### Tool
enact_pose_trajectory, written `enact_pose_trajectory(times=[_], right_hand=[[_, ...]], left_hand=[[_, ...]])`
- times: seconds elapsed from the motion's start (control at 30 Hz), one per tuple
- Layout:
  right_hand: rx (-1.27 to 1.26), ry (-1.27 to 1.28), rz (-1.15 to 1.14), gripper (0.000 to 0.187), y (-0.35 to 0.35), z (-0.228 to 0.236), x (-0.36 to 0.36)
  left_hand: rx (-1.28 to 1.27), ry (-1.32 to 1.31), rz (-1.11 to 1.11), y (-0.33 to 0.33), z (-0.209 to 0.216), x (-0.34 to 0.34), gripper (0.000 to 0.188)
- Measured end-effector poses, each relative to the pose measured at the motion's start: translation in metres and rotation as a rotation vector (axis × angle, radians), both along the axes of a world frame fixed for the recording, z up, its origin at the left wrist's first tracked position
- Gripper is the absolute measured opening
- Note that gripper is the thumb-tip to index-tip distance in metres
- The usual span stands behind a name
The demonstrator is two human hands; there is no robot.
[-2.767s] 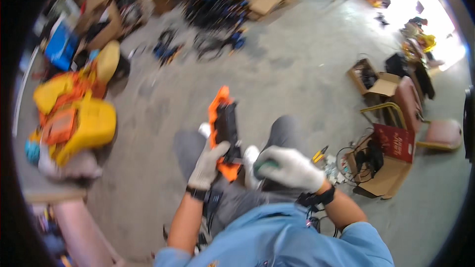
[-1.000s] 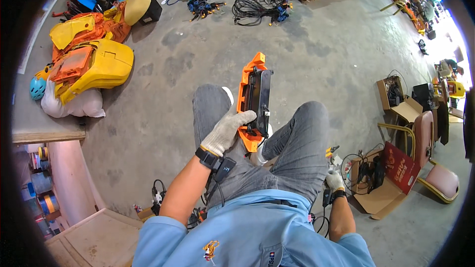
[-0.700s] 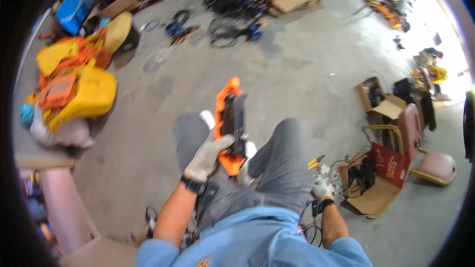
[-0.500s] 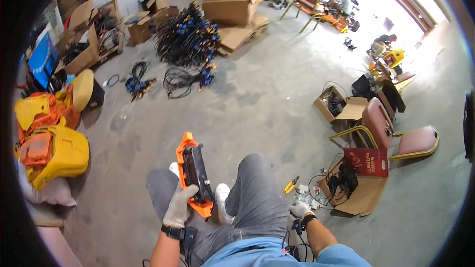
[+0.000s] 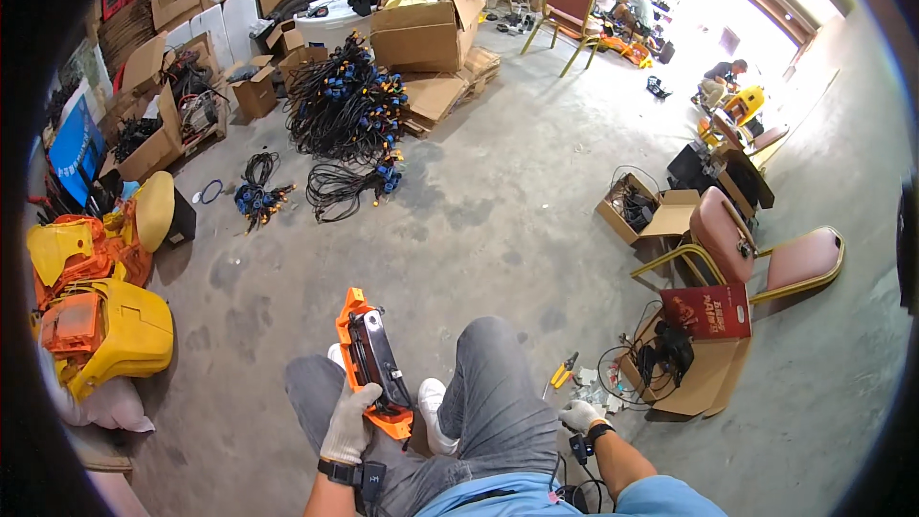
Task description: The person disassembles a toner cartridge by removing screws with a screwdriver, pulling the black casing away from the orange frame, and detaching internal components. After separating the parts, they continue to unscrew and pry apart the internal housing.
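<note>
My left hand (image 5: pixel 349 424), in a light work glove, grips the lower left edge of an orange plastic housing (image 5: pixel 353 306) with a long black part (image 5: pixel 379 356) set in it. The housing is tilted above the floor between my knees. Beside my right knee, my gloved right hand (image 5: pixel 581 415) hangs low with its fingers curled together; whatever they hold, if anything, is too small to make out. Small white and clear pieces (image 5: pixel 595 385) lie on the floor just past it. Yellow-handled pliers (image 5: pixel 563 370) rest near them.
An opened cardboard box (image 5: pixel 708 378) with black cables and a red box (image 5: pixel 706 312) sits at right, by a pink chair (image 5: pixel 720 230). Yellow and orange machine covers (image 5: pixel 124 330) lie at left. Ahead is a cable heap (image 5: pixel 349 101). Another person (image 5: pixel 718 81) crouches far right.
My view has tilted up a little, so the room sits lower in it. My right hand has drawn back slightly from the small pieces. My left hand still grips the housing, now turned slightly.
</note>
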State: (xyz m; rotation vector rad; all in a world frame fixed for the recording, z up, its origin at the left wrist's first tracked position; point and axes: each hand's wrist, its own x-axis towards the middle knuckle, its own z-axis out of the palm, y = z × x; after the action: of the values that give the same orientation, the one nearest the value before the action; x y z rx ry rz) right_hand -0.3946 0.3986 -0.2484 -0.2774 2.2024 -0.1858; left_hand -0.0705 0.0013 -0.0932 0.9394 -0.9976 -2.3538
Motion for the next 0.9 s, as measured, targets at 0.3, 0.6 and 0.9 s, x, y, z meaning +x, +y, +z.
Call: enact_pose_trajectory(times=[0.3, 0.6, 0.9], right_hand=[[0.015, -0.021, -0.008, 0.041, 0.006, -0.014, -0.001], [0.017, -0.046, -0.019, 0.046, -0.003, -0.004, 0.001], [0.023, -0.004, 0.036, 0.044, -0.008, -0.001, 0.003]], left_hand=[[0.01, 0.0, 0.018, 0.0, -0.009, 0.001, 0.051], [-0.002, 0.006, -0.015, 0.001, 0.0, 0.001, 0.051], [0.009, 0.004, 0.014, 0.0, -0.009, 0.003, 0.049]])
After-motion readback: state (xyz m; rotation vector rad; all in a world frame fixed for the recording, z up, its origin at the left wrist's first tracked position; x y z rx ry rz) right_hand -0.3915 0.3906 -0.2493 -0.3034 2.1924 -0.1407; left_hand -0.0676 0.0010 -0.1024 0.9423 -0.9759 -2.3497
